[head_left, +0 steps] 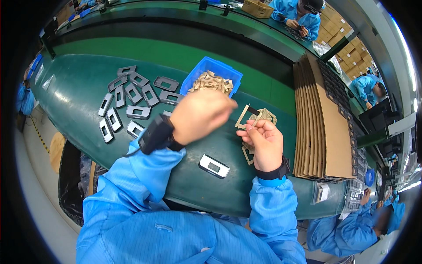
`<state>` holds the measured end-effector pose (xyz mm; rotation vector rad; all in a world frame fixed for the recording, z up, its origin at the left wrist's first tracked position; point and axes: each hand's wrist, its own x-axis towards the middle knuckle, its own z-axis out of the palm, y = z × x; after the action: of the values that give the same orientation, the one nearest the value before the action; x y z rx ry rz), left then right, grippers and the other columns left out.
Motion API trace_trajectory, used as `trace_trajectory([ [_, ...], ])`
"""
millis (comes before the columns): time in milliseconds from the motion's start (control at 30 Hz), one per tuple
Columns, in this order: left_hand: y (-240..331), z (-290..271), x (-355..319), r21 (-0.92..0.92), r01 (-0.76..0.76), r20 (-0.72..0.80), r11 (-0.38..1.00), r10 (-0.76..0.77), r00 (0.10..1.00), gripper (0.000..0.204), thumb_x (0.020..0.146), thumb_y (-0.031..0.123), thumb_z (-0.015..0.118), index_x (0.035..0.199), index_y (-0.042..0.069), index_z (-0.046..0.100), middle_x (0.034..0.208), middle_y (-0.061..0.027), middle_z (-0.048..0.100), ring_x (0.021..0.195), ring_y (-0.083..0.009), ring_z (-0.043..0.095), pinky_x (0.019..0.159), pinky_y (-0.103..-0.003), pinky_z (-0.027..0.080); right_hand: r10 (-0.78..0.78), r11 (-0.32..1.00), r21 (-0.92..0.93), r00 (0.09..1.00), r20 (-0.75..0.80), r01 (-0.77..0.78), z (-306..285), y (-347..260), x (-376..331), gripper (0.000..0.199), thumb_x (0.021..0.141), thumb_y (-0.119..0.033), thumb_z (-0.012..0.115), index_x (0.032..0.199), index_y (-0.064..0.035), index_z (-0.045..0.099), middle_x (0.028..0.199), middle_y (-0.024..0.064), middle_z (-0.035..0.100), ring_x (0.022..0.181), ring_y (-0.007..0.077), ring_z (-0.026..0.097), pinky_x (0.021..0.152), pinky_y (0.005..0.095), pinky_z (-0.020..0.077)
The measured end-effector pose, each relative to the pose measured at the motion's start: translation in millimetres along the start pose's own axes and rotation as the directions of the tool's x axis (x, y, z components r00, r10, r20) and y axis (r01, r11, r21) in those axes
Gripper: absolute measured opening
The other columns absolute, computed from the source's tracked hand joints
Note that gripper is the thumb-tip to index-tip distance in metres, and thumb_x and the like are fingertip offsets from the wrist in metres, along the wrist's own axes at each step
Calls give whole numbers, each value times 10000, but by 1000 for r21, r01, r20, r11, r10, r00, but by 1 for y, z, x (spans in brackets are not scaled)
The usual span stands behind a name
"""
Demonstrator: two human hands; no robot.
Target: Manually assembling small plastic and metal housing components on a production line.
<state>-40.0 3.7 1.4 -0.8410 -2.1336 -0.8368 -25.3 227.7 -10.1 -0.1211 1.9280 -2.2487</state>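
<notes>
My right hand [267, 143] pinches a thin tan rectangular frame [240, 117] between thumb and fingers; a black strip shows at its upper side. My left hand [203, 115], smeared by motion, hovers in front of the blue bin [234, 74], its fingertips pointing toward the tan frame. Whether it holds anything is not visible. More tan frames [269, 115] lie in a loose pile behind and beside my right hand. On the green table [198, 147] between my forearms lies a light grey housing with a small dark window [214, 166].
Several grey and black housings with rectangular openings [133, 93] are spread at the left. Tan scraps [213, 82] fill the blue bin. Cardboard sheets [317, 127] stand stacked on edge at the right, beside black parts. A co-worker [303, 20] sits across the line.
</notes>
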Motion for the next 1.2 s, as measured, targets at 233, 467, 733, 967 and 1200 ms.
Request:
trace_trajectory([
  [233,25,9,-9,73,-78,132,994,68,989,209,782,94,802,977,56,737,924,-67,733,814,-240,718,693,-348,591,29,1000,3,998,-53,-29,4,-9,-2,127,976,6,644,1098,33,621,979,105,726,879,185,746,713,235,576],
  [467,25,14,-15,38,-51,117,998,46,992,215,791,86,791,994,48,733,913,-77,741,787,-252,728,672,-357,593,-74,996,44,997,-23,75,4,-3,-6,152,963,15,671,1104,43,623,1027,131,726,908,180,738,750,248,581],
  [733,30,17,-14,-267,291,106,919,-272,957,115,836,38,746,937,18,695,813,-91,669,702,-203,687,616,-311,560,-314,937,-141,947,63,320,12,6,-8,255,896,74,713,1145,17,711,1129,114,722,983,162,714,828,251,596],
  [967,39,14,-11,-563,508,253,652,-450,857,86,840,14,699,910,-12,656,898,-79,641,736,-122,649,620,-254,542,-600,550,-584,769,220,596,6,2,-6,184,872,38,726,1050,0,752,979,121,748,896,175,734,739,279,585],
  [1200,19,9,-5,-95,127,-36,987,-131,991,145,763,-4,725,858,21,619,778,-96,631,704,-261,663,597,-355,530,-382,845,-373,921,78,382,9,-3,-13,123,939,-38,724,1042,23,751,880,86,755,674,86,623,602,233,491],
])
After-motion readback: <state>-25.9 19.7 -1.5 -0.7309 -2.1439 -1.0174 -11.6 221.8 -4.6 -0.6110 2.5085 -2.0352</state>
